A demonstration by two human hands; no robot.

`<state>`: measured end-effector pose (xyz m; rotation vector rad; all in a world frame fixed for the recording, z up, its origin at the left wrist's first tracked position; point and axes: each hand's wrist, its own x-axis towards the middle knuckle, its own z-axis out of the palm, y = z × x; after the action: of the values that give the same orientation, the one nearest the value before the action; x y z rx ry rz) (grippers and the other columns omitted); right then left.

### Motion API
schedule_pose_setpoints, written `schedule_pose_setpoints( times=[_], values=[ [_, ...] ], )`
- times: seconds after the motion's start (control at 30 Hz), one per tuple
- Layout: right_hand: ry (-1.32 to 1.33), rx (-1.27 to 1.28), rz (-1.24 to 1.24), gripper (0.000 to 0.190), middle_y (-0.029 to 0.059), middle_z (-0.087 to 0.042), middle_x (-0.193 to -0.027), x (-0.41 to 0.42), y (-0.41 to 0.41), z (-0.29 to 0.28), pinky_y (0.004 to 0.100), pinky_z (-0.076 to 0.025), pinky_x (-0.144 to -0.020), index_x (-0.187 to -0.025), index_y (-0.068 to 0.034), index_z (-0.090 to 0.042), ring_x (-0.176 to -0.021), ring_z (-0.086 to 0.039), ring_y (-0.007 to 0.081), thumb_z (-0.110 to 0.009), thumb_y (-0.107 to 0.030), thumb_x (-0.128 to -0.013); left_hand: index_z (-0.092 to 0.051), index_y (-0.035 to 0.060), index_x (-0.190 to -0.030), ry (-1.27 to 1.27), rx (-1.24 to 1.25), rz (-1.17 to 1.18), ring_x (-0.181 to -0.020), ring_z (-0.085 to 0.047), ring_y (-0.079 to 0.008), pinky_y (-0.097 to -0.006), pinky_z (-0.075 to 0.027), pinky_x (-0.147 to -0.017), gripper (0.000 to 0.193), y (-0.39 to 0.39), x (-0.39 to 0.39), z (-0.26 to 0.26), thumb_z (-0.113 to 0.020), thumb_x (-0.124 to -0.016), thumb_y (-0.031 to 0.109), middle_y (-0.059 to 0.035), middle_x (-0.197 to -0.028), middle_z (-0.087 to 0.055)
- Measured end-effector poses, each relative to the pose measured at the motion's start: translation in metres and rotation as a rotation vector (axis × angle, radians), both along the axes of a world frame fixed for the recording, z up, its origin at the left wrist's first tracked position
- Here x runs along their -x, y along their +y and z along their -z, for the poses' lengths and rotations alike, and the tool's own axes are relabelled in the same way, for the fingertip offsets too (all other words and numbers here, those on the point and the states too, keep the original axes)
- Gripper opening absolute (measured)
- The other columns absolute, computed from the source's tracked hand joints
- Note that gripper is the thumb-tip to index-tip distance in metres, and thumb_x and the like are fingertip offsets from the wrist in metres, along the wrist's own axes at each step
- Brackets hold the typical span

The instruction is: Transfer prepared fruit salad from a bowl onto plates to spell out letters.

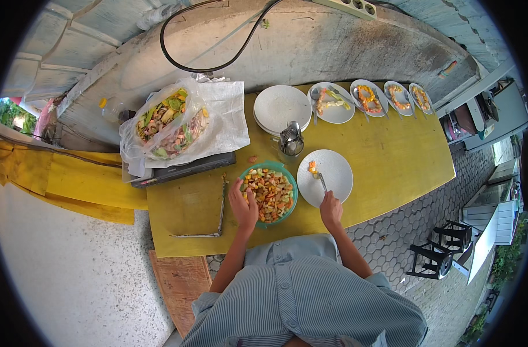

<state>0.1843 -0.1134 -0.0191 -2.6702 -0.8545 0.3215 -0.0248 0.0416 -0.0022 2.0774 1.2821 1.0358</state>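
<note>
A green plastic bowl [297, 191] filled with diced mixed vegetables or fruit [270, 195] stands before me on the yellow table. My left hand [244, 204] grips its left rim, thumb over the inside and fingers along the edge. To the right lies a white textured plate [337, 173] with a small cluster of orange and yellow pieces [313, 168] on its left part. My right hand [331, 210] holds a metal spoon [323, 182] by the handle, its tip beside those pieces.
Behind the bowl are a glass of cutlery [291, 141] and stacked white plates [282, 108]. Several plates, including a nearer one [340, 115], bear food shapes and cutlery along the back. A plastic bag of scraps [168, 121] sits back left; a metal-edged corner [221, 208] is left of the bowl.
</note>
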Motion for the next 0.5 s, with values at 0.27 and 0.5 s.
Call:
schedule_pose_setpoints(
  times=[0.27,0.5],
  values=[
    [0.018,-0.009,0.035,0.028,0.0252,-0.06,-0.066,0.006,0.002,0.0,0.0525,-0.047,-0.058,-0.084,-0.003,-0.052,-0.065,-0.061,0.044,-0.04,-0.025,-0.096,-0.045,0.0013,-0.122,0.002,-0.002,-0.004,-0.116,-0.043,-0.035,-0.0446,-0.034,-0.098,0.033,0.0,-0.001,0.0,-0.045,-0.095,0.02,-0.0176,-0.126,-0.048],
    [0.022,-0.031,0.019,0.028,0.0251,-0.059,-0.066,0.002,0.012,0.002,0.0541,-0.045,-0.056,-0.083,-0.004,-0.052,-0.064,-0.059,0.0456,-0.041,-0.026,-0.096,-0.045,0.0011,-0.122,-0.004,0.022,0.001,-0.116,-0.043,-0.0356,-0.0452,-0.034,-0.098,0.033,-0.001,-0.001,-0.001,-0.044,-0.095,0.021,-0.0179,-0.126,-0.048]
  ],
)
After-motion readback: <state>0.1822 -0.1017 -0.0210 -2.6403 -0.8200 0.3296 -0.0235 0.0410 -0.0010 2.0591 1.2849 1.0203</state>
